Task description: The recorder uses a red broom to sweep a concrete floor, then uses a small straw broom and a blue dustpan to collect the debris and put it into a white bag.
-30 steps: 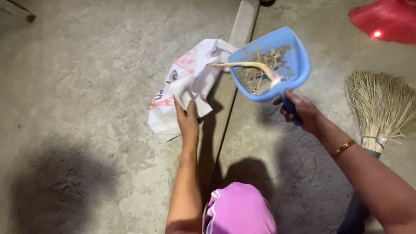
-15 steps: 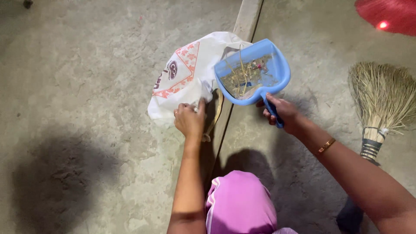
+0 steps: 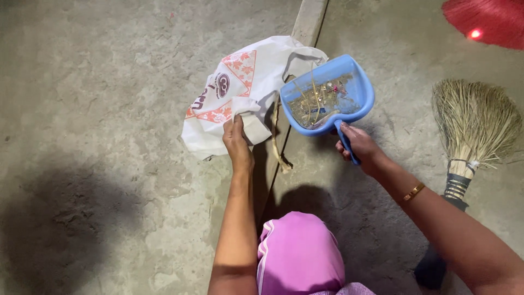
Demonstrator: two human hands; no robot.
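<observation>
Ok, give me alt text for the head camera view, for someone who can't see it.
Seen from above, the left hand grips a white plastic bag while the right hand holds a blue dustpan of dry sweepings beside it. A straw broom lies on the concrete floor.

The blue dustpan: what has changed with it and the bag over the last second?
The long pale stalk that lay in the blue dustpan now hangs below it by the white bag. The dustpan shifted left toward the bag's mouth. The left hand still grips the bag, the right hand the handle; the broom stayed on the floor.
</observation>
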